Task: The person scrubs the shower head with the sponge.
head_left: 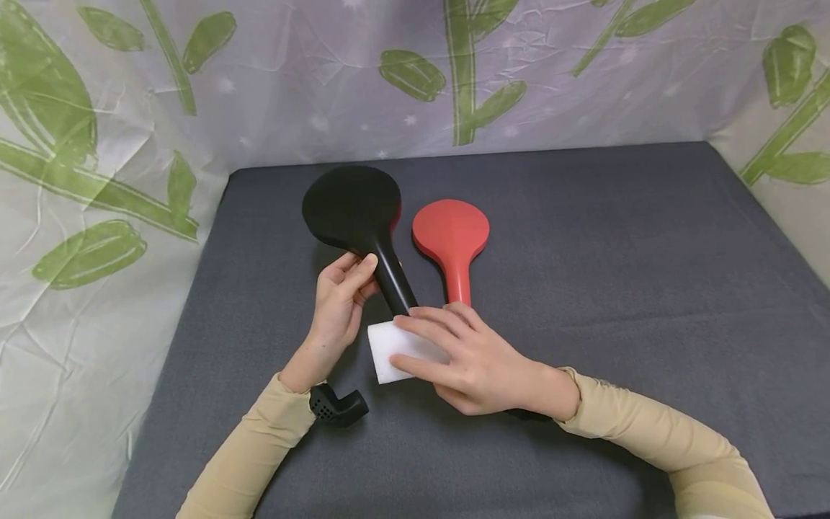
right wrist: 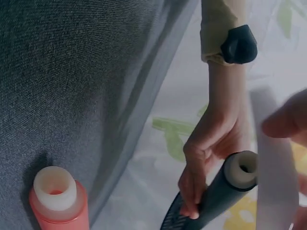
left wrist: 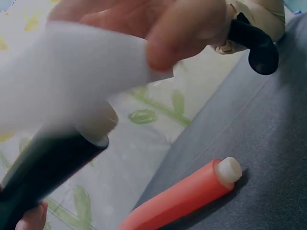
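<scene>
My left hand (head_left: 337, 299) pinches a black paddle-shaped thing (head_left: 353, 209) near the neck, its round head tilted up and away. A strip of red shows along that head's right edge. My right hand (head_left: 476, 360) holds a white rectangular pad (head_left: 385, 353) at the lower end of the black handle. In the right wrist view, that handle's pale end piece (right wrist: 242, 170) has a hole in it, with the pad (right wrist: 273, 182) beside it. Whether pad and handle touch I cannot tell.
A red paddle-shaped thing (head_left: 450, 231) lies on the grey cloth-covered table (head_left: 616, 274), just right of the black one. Its handle has a white hollow end (right wrist: 55, 189). Behind the table hangs a pale sheet (head_left: 311, 94) with green leaves.
</scene>
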Demonstrator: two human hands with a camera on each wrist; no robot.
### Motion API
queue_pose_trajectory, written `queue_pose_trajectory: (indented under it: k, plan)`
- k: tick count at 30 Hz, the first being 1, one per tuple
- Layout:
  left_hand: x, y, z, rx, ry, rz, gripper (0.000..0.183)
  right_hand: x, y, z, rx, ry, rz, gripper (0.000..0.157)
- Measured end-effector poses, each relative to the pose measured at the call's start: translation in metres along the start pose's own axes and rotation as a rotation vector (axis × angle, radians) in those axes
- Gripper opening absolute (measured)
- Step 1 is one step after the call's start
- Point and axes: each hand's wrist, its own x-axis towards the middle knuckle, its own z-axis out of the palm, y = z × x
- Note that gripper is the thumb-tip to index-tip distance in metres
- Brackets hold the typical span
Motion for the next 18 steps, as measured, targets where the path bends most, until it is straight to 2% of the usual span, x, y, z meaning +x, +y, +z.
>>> queue_pose_trajectory:
  k: [3,6,12,18]
  plan:
    - [0.000,-0.001,0.000,0.027,0.016,-0.012,0.008,-0.001,-0.002,0.001,-0.115,-0.073,-0.071,0.036]
    - [0.000,-0.001,0.000,0.039,0.027,-0.015,0.009,-0.002,-0.001,0.002,-0.185,-0.088,-0.118,0.033]
    - [0.003,0.000,-0.001,0.044,0.045,-0.003,0.009,-0.007,0.008,0.002,-0.118,-0.002,-0.077,0.037]
    - [0.007,0.005,-0.003,0.038,0.045,0.016,0.012,-0.014,0.014,-0.001,-0.050,0.022,0.021,0.042]
